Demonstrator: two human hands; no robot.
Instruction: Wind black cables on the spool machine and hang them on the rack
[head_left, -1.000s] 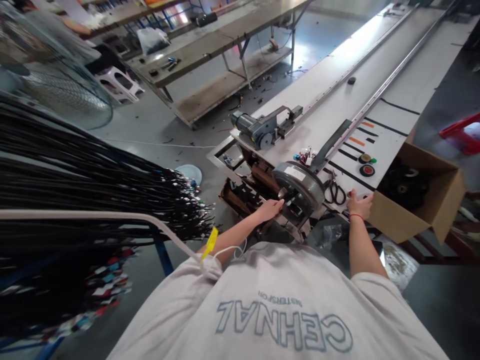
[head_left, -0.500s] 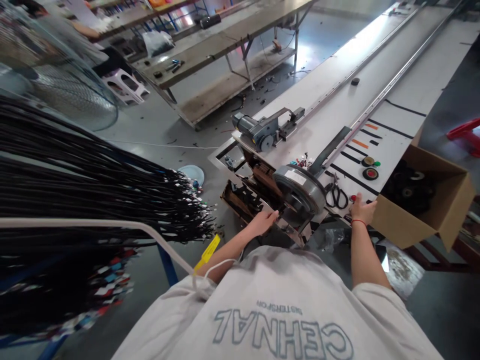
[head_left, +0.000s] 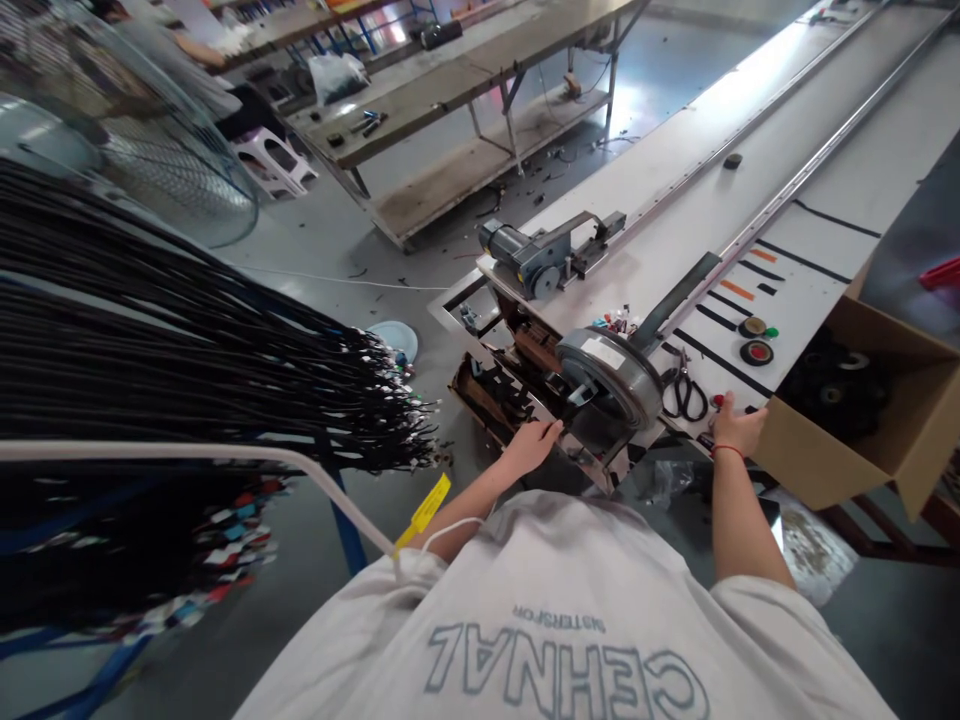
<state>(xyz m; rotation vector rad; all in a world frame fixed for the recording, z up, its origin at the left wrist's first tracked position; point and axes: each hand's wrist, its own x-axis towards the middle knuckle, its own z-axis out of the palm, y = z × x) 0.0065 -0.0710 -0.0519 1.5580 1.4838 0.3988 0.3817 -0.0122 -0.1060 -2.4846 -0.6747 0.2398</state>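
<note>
My left hand [head_left: 531, 446] is closed at the near edge of the machine end, just left of a large grey wheel [head_left: 611, 375]; what its fingers hold is too small to make out. On the right, my right hand [head_left: 739, 430] rests at the table corner beside a small red button [head_left: 719, 400], between black scissors [head_left: 685, 392] and a cardboard box. Its fingers are partly spread. Two tape rolls, one with a red centre [head_left: 757, 352], lie beyond it on the white table [head_left: 679, 265]. Black and orange strips lie in a row there.
Bundles of black cables [head_left: 187, 350] hang at the left on a blue frame. A grey motor [head_left: 517, 250] sits on the table end. The cardboard box [head_left: 832, 455] stands right. A person sits behind a fan, upper left.
The view has shifted slightly, so the table and box appear farther right. Both my hands stay at about the same places on the machine end and table corner.
</note>
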